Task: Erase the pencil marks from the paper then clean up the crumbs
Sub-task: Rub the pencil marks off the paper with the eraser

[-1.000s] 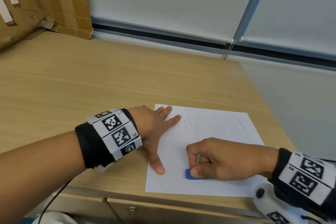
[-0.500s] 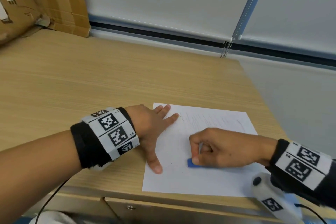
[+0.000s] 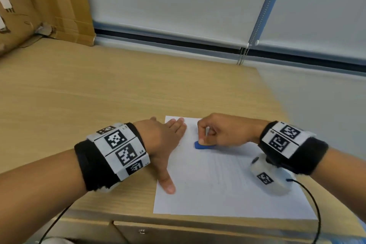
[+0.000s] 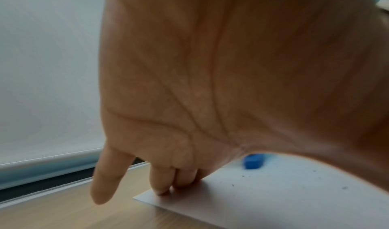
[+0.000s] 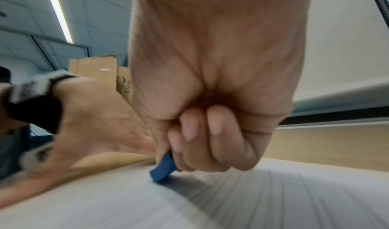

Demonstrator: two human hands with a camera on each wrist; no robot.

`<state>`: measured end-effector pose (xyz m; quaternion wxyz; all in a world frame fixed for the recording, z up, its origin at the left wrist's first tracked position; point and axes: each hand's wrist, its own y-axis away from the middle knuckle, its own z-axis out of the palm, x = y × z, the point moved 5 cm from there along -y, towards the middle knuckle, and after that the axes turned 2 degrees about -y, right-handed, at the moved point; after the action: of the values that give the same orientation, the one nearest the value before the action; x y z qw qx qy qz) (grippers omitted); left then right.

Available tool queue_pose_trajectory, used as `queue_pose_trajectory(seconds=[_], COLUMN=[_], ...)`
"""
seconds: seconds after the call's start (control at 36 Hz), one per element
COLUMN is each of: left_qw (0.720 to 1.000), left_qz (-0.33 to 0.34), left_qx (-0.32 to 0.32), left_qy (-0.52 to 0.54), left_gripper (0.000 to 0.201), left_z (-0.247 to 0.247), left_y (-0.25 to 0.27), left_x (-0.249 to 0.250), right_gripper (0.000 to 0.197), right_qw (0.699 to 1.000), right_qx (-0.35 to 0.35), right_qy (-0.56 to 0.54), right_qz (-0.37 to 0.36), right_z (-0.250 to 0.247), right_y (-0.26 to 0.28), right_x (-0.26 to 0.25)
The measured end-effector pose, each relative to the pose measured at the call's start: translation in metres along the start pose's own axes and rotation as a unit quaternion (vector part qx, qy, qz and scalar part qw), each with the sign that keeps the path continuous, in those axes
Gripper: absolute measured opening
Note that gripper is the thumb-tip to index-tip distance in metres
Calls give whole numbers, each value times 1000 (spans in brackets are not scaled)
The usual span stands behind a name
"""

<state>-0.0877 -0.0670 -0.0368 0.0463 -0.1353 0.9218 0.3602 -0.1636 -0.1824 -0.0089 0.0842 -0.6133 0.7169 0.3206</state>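
A white sheet of paper [image 3: 217,188] lies on the wooden desk [image 3: 99,95] near its front edge. My right hand [image 3: 204,138] pinches a small blue eraser [image 3: 202,145] and presses it on the paper's upper left part. The same eraser [image 5: 163,171] shows under my curled fingers in the right wrist view, and as a blue block [image 4: 252,162] in the left wrist view. My left hand [image 3: 168,144] lies flat on the paper's left edge, fingers straight, thumb spread toward me. Small dark crumbs [image 4: 294,181] dot the paper.
A cardboard box [image 3: 45,4] stands at the desk's back left. A window blind with a bead chain [image 3: 242,55] runs behind the desk. The desk's right edge [image 3: 277,101] drops off just past the paper. A black cable [image 3: 315,210] hangs from my right wrist.
My right hand has moved the eraser up the paper, from its lower middle to near the top left, close to my left fingertips. The left hand stays pressed on the sheet.
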Motion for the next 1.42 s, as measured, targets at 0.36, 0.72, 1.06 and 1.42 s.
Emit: queue_pose_trajectory(seconds=[0.36, 0.72, 1.06, 1.42], left_qw=[999, 998, 997, 996], left_qz=[13, 31, 40, 33], left_qx=[22, 19, 35, 35], left_qy=[25, 44, 56, 71], left_gripper=[153, 147, 148, 150], left_z=[4, 1, 5, 4], left_y=[1, 5, 4, 3], left_x=[-4, -1, -8, -9], right_gripper=[15, 15, 17, 16], right_qw=[999, 996, 985, 990], right_qx=[-34, 53, 96, 51], right_qy=[20, 66, 142, 124], right_qz=[-29, -27, -17, -52], right_z=[11, 4, -7, 6], right_y=[-12, -22, -36, -34], right_x=[0, 1, 6, -12])
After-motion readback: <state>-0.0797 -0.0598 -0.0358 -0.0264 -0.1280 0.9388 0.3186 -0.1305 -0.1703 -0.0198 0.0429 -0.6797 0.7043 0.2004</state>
